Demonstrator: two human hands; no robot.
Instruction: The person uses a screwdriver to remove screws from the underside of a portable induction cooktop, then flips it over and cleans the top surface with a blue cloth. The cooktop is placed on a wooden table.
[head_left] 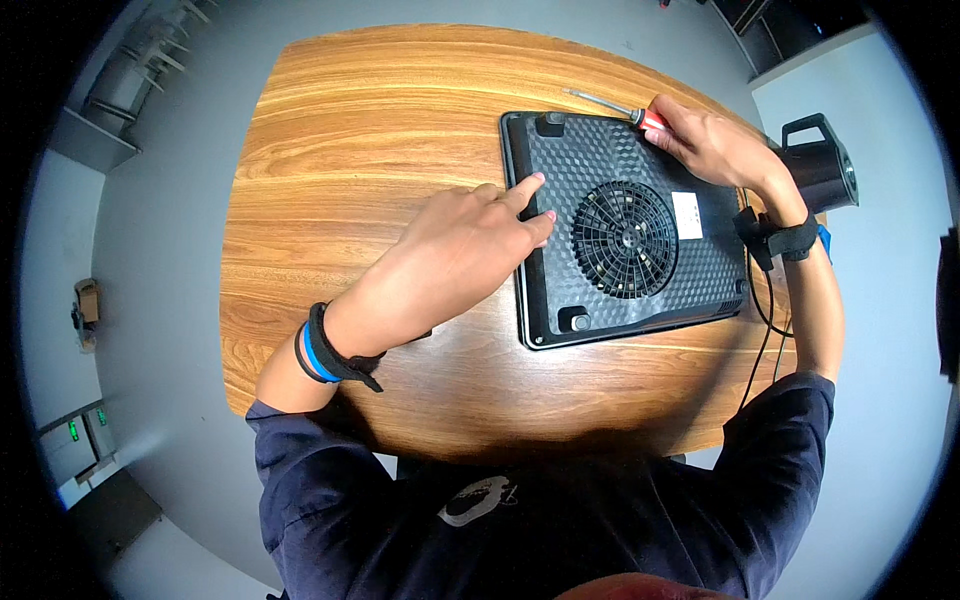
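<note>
A black induction cooktop [560, 250] lies bottom up on the wooden table, its round fan grille [627, 240], stubby feet and a white label [688, 215] facing me. My left hand [460, 240] rests at its left edge, with index finger and thumb apart on the underside and the other fingers partly curled. Nothing shows in that hand. Over the far right part of the cooktop, my right hand [715, 145] is closed around the red handle of a screwdriver [648, 119]. The metal shaft points left, past the cooktop's far edge, and its tip touches no screw.
A black jug-like kettle [820, 165] with a handle stands beyond my right wrist. Black cables [765, 340] run down the table's right side. Wood surface [350, 150] extends left of the cooktop. Dark bands circle both my wrists.
</note>
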